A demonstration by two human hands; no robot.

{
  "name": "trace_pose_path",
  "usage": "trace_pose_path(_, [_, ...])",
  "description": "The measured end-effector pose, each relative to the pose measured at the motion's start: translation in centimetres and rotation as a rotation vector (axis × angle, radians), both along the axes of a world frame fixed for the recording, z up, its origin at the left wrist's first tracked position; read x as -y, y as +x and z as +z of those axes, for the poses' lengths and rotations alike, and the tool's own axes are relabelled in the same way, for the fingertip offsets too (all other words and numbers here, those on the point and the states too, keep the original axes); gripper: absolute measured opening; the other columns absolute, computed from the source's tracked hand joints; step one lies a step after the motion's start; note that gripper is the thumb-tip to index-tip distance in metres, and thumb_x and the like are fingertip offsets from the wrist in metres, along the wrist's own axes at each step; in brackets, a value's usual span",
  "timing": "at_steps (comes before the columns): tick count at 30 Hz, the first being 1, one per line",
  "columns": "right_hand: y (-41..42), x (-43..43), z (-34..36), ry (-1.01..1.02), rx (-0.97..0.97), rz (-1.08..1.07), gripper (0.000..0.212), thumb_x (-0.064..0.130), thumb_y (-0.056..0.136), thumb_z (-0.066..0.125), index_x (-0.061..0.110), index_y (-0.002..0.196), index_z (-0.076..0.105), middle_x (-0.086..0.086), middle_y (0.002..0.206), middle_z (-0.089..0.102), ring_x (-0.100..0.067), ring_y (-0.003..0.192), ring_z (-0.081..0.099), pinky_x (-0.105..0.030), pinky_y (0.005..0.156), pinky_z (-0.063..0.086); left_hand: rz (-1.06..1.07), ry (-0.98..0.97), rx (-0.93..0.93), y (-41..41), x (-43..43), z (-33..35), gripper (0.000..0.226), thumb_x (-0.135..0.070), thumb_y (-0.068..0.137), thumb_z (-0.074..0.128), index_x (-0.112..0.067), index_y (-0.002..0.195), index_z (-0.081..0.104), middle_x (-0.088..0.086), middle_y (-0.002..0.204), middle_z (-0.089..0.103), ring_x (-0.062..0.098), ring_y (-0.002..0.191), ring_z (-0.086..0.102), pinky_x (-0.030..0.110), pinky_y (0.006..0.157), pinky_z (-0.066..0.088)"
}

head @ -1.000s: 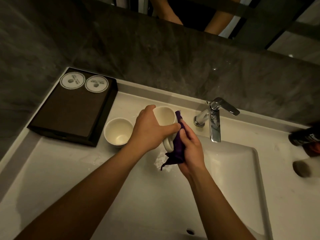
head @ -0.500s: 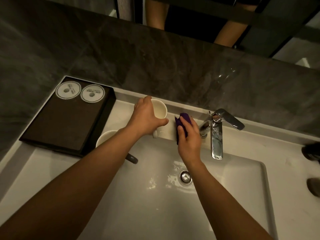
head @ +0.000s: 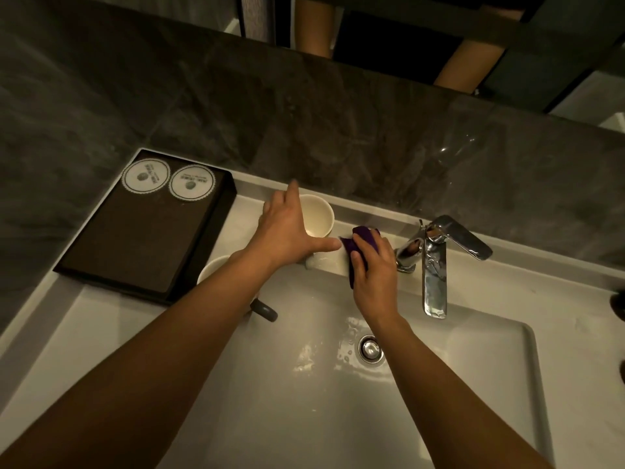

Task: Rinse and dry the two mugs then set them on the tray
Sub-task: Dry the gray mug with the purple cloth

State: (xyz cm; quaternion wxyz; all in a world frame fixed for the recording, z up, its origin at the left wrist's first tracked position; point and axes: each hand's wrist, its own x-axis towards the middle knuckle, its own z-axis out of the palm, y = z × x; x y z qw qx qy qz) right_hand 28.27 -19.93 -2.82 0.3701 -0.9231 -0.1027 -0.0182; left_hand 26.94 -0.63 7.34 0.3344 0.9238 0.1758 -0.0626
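One white mug (head: 319, 214) stands upright on the back ledge of the counter, between the tray and the tap. My left hand (head: 287, 231) lies against its left side with fingers and thumb spread, not closed around it. The second white mug (head: 212, 273) stands on the counter by the tray's near right corner, mostly hidden under my left forearm. My right hand (head: 373, 269) is closed on a purple cloth (head: 363, 237) and presses it on the ledge just right of the first mug. The dark brown tray (head: 145, 245) sits at the left.
Two round white paper discs (head: 145, 176) lie at the tray's far end. A chrome tap (head: 434, 265) reaches over the wet white sink (head: 490, 384) with its drain (head: 371, 348). A dark curved piece (head: 265, 309) shows below my left forearm. Dark bottles (head: 619, 299) stand at the right edge.
The first mug went from over the sink to the back ledge and stands there now. My left hand's fingers have spread off it. My right hand carried the cloth to the ledge.
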Motion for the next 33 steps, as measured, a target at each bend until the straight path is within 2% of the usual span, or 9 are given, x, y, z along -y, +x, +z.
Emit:
trace_pose_path(4, [-0.3, -0.3, -0.1, -0.058, -0.004, 0.001, 0.035, 0.023, 0.104, 0.055, 0.021, 0.139, 0.061, -0.011, 0.156, 0.045, -0.034, 0.148, 0.031, -0.048, 0.123, 0.026, 0.068, -0.004, 0.100, -4.8, -1.9, 2.7, 0.120, -0.058, 0.072, 0.087, -0.026, 0.164, 0.017, 0.002, 0.170, 0.023, 0.026, 0.156, 0.024, 0.047, 0.121, 0.033])
trace_pose_path(8, [-0.5, -0.6, -0.1, -0.081, 0.004, 0.011, 0.035, 0.021, 0.104, 0.055, 0.019, 0.138, 0.062, -0.012, 0.156, 0.045, -0.036, 0.149, 0.029, -0.046, 0.122, 0.023, 0.264, -0.075, 0.231, -13.8, -3.7, 2.9, 0.100, -0.043, 0.074, 0.089, -0.023, 0.157, 0.036, 0.001, 0.158, 0.039, 0.022, 0.143, 0.040, 0.043, 0.113, 0.041])
trace_pose_path(13, [-0.7, -0.7, -0.1, -0.096, 0.007, 0.034, 0.034, 0.021, 0.104, 0.055, 0.017, 0.136, 0.064, -0.015, 0.152, 0.049, -0.038, 0.146, 0.033, -0.041, 0.121, 0.021, 0.500, -0.216, 0.182, -20.6, -3.6, -0.9, 0.105, -0.031, 0.069, 0.095, -0.018, 0.157, 0.037, 0.005, 0.155, 0.042, 0.023, 0.137, 0.047, 0.038, 0.108, 0.043])
trace_pose_path(20, [-1.7, -0.2, 0.2, -0.052, 0.026, 0.136, 0.033, 0.017, 0.103, 0.056, 0.014, 0.134, 0.065, -0.011, 0.141, 0.060, -0.034, 0.134, 0.048, -0.047, 0.115, 0.036, 0.473, -0.624, 0.208, -19.5, -4.2, -5.8, 0.116, -0.025, 0.067, 0.098, -0.030, 0.160, 0.029, -0.009, 0.160, 0.045, 0.011, 0.146, 0.044, 0.043, 0.121, 0.039])
trace_pose_path(24, [-3.3, -0.1, 1.4, 0.001, -0.065, 0.130, 0.033, 0.016, 0.104, 0.056, 0.016, 0.135, 0.065, -0.006, 0.142, 0.060, -0.026, 0.135, 0.050, -0.043, 0.116, 0.038, 0.419, -0.668, 0.257, -18.0, -4.8, -6.8, 0.106, -0.009, 0.067, 0.096, -0.033, 0.152, 0.038, -0.021, 0.142, 0.051, -0.011, 0.130, 0.050, 0.025, 0.109, 0.043])
trace_pose_path(27, [-5.5, 0.0, 3.0, 0.074, -0.182, 0.085, 0.033, 0.018, 0.104, 0.054, 0.018, 0.136, 0.064, -0.003, 0.142, 0.060, -0.020, 0.132, 0.052, -0.033, 0.115, 0.039, 0.392, -0.647, 0.285, -17.2, -5.2, -6.9, 0.100, -0.009, 0.067, 0.096, -0.038, 0.143, 0.039, -0.020, 0.136, 0.052, 0.000, 0.126, 0.052, 0.020, 0.101, 0.044])
trace_pose_path(29, [-7.5, 0.0, 4.5, 0.155, -0.249, 0.046, 0.033, 0.019, 0.105, 0.053, 0.020, 0.136, 0.063, -0.002, 0.139, 0.061, -0.017, 0.127, 0.056, -0.041, 0.114, 0.044, 0.387, -0.644, 0.293, -16.9, -5.3, -7.0, 0.096, -0.011, 0.067, 0.096, -0.038, 0.140, 0.040, -0.019, 0.133, 0.053, -0.001, 0.123, 0.053, 0.013, 0.096, 0.041])
trace_pose_path(31, [-9.7, -0.4, 6.5, 0.315, -0.348, 0.002, 0.032, 0.019, 0.106, 0.051, 0.021, 0.136, 0.063, -0.002, 0.130, 0.067, -0.016, 0.117, 0.066, -0.046, 0.103, 0.054, 0.382, -0.662, 0.298, -16.9, -5.3, -6.7, 0.095, -0.011, 0.068, 0.096, -0.038, 0.139, 0.040, -0.018, 0.132, 0.053, -0.002, 0.121, 0.053, 0.012, 0.095, 0.041])
trace_pose_path(33, [-11.7, -1.0, 9.1, 0.449, -0.421, -0.006, 0.032, 0.018, 0.107, 0.050, 0.022, 0.136, 0.061, 0.010, 0.117, 0.074, -0.010, 0.103, 0.073, -0.040, 0.089, 0.062, 0.361, -0.700, 0.274, -17.3, -5.3, -6.3, 0.094, -0.011, 0.069, 0.095, -0.039, 0.140, 0.039, -0.014, 0.135, 0.052, 0.005, 0.123, 0.052, 0.020, 0.099, 0.043])
